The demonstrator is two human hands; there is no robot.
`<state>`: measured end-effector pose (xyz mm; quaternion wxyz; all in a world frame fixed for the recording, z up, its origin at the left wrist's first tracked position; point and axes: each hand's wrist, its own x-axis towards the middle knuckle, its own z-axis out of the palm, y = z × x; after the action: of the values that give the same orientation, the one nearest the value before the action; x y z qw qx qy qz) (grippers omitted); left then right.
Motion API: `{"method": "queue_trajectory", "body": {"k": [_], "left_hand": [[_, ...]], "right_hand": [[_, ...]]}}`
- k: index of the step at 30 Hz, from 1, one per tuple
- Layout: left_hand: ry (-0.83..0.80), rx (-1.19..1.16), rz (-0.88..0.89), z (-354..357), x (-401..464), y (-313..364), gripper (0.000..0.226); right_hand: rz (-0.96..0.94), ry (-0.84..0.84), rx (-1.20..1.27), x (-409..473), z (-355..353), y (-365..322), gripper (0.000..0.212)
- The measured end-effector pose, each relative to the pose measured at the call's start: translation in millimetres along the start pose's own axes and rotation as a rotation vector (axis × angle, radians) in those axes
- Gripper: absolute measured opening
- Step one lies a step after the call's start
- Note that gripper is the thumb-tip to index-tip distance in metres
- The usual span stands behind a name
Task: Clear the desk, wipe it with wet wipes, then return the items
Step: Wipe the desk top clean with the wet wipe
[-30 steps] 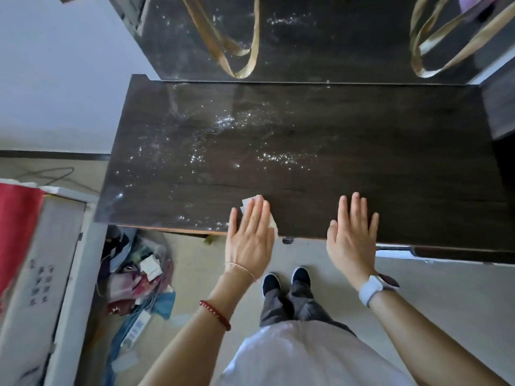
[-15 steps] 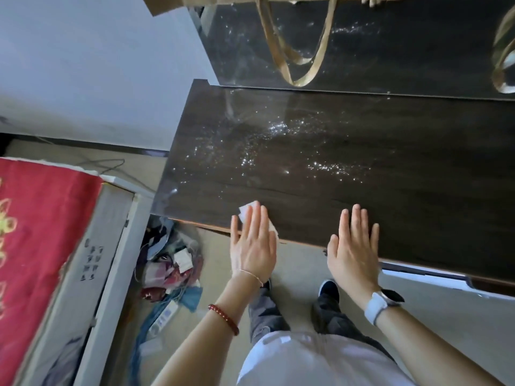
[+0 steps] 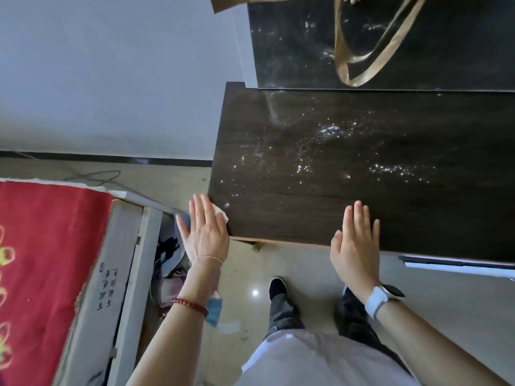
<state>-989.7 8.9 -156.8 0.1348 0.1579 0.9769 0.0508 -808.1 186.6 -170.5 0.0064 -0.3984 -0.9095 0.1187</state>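
Note:
The dark wood desk (image 3: 362, 151) fills the right half of the view, its top streaked with glistening wet drops. My left hand (image 3: 204, 229) lies flat with straight fingers at the desk's front left corner, partly past the edge, pressing a white wet wipe (image 3: 221, 215) that peeks out on its right side. My right hand (image 3: 356, 238) rests flat and open on the desk's front edge, a white watch on its wrist.
A gold ribbon handle (image 3: 359, 51) hangs over the dark back panel. A white box with a red cloth (image 3: 41, 260) stands at the left. Clutter and a blue mask (image 3: 214, 310) lie on the tiled floor between box and desk.
My left hand has slid the wipe leftward along the desk's front edge to the left corner. The right hand has stayed flat on the front edge. The view has turned left.

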Motion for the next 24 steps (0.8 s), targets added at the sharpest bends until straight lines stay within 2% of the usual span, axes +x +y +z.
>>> {"method": "queue_trajectory", "body": {"k": [3, 8, 12, 17, 21, 24], "left_hand": [[0.015, 0.003, 0.069, 0, 11, 7, 0.054], [0.058, 0.121, 0.29, 12, -23, -5, 0.06], [0.032, 0.113, 0.228, 4, 5, 9, 0.065], [-0.015, 0.096, 0.233, -2, 44, 38, 0.057], [-0.004, 0.175, 0.325, -4, 36, 46, 0.058], [-0.004, 0.189, 0.476, 2, 26, 74, 0.063]], "right_hand": [[0.02, 0.025, 0.005, 1, 1, -3, 0.057], [0.037, 0.034, 0.03, 1, 2, -3, 0.057], [0.025, 0.032, 0.034, 1, 2, -2, 0.057], [0.011, 0.004, 0.075, 1, 2, 6, 0.06], [0.001, 0.009, 0.094, 1, 4, 7, 0.058], [0.011, 0.03, 0.121, 1, 6, 7, 0.057]]}}
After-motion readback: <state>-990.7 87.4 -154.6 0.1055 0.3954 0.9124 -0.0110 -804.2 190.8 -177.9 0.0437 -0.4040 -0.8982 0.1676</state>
